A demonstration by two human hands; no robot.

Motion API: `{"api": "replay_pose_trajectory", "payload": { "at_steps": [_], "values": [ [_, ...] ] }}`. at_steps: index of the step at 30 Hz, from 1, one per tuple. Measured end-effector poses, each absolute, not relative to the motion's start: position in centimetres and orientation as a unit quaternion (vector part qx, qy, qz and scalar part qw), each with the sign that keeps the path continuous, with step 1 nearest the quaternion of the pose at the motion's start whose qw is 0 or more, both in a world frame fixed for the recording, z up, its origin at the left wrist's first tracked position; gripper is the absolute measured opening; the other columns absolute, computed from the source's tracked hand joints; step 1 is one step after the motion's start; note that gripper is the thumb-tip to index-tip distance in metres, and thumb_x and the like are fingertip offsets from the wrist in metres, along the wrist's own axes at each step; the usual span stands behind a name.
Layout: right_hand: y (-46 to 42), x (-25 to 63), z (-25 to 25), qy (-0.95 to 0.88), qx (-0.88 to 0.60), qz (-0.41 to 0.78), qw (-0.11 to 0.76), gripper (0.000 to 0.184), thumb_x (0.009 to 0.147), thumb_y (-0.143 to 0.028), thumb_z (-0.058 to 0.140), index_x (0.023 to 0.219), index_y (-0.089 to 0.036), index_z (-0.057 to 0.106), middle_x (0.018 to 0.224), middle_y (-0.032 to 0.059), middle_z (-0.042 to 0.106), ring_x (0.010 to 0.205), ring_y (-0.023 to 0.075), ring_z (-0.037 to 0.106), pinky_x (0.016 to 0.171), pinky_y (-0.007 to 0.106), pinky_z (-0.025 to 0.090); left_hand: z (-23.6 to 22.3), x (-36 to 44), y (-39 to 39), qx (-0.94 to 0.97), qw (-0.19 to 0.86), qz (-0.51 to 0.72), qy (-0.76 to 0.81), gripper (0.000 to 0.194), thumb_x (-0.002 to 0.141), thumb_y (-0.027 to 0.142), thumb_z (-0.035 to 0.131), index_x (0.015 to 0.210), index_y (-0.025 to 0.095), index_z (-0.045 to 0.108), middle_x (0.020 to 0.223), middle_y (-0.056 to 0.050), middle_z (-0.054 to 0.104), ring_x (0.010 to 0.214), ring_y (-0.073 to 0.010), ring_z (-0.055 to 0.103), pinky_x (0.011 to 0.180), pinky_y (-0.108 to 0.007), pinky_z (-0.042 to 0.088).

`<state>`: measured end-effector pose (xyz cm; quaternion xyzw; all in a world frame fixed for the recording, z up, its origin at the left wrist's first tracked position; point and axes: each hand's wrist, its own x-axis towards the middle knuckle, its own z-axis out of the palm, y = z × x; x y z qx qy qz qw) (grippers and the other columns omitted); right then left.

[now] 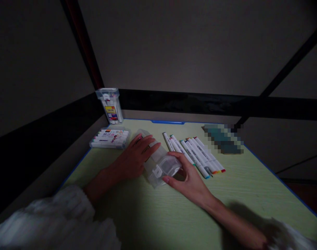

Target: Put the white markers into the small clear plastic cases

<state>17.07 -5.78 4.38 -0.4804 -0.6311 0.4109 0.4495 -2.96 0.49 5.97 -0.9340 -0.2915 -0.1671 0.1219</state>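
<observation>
A clear plastic marker case (158, 156) lies tilted on the table between my hands, its latch end toward me. My left hand (139, 152) wraps over the case's far body, fingers across its top. At the near end, my right hand (186, 177) grips the lid part, thumb on the near side and fingers round the far side. No markers show inside the case, though my left hand hides part of it. Just beyond my right hand, several white markers (200, 154) with coloured ends lie side by side on the table.
At the back left corner stands a clear case full of markers (113, 107). A second filled marker case (110, 138) lies flat in front of it. A blurred-out flat object (222, 139) rests at the back right. The pale green table (241, 194) has blue edges and meets walls behind.
</observation>
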Motion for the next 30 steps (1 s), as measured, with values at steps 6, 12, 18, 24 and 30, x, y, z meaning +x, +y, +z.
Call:
{"api": "replay_pose_trajectory", "payload": {
  "at_steps": [6, 12, 18, 24, 30],
  "values": [
    [-5.6, 17.1, 4.5, -0.602, -0.483, 0.459, 0.439, 0.056, 0.065, -0.038, 0.066, 0.113, -0.019, 0.045, 0.105, 0.0079, 0.057, 0.091, 0.0213, 0.056, 0.081, 0.036, 0.045, 5.6, -2.7, 0.5, -0.936, 0.089, -0.151, -0.306, 0.080, 0.060, -0.001, 0.040, 0.137, 0.013, 0.021, 0.141, -0.015, 0.033, 0.136, -0.0269, 0.020, 0.111, -0.054, 0.013],
    [-5.5, 17.1, 4.3, -0.585, -0.462, 0.505, 0.434, 0.047, 0.070, -0.042, 0.061, 0.107, -0.020, 0.044, 0.092, 0.0035, 0.056, 0.080, 0.0177, 0.054, 0.068, 0.030, 0.046, 4.9, -2.6, 0.8, -0.930, 0.077, -0.160, -0.323, 0.082, 0.063, -0.006, 0.038, 0.139, 0.017, 0.020, 0.147, -0.015, 0.019, 0.137, -0.0288, 0.015, 0.110, -0.053, 0.018],
    [-5.6, 17.3, 4.5, -0.622, -0.464, 0.487, 0.400, 0.039, 0.077, -0.044, 0.053, 0.106, -0.020, 0.045, 0.091, 0.0046, 0.058, 0.080, 0.0184, 0.055, 0.071, 0.033, 0.045, 4.5, -2.7, 1.1, -0.925, 0.062, -0.182, -0.327, 0.080, 0.064, -0.006, 0.038, 0.139, 0.019, 0.024, 0.137, -0.014, 0.031, 0.130, -0.0302, 0.028, 0.107, -0.053, 0.026],
    [-5.4, 17.4, 4.1, -0.635, -0.441, 0.478, 0.416, 0.041, 0.081, -0.043, 0.051, 0.113, -0.018, 0.045, 0.098, 0.0070, 0.061, 0.094, 0.0212, 0.056, 0.081, 0.035, 0.044, 4.3, -2.9, 1.3, -0.924, 0.023, -0.210, -0.318, 0.068, 0.070, -0.004, 0.033, 0.135, 0.016, 0.025, 0.140, -0.012, 0.036, 0.133, -0.0239, 0.026, 0.111, -0.051, 0.022],
    [-5.5, 17.4, 4.4, -0.637, -0.453, 0.466, 0.414, 0.041, 0.082, -0.043, 0.051, 0.113, -0.018, 0.045, 0.098, 0.0067, 0.062, 0.092, 0.0213, 0.056, 0.080, 0.036, 0.045, 3.7, -3.0, 1.5, -0.927, 0.011, -0.226, -0.298, 0.058, 0.076, -0.003, 0.031, 0.132, 0.013, 0.027, 0.143, -0.016, 0.030, 0.137, -0.0239, 0.021, 0.110, -0.051, 0.026]
  ]
}}
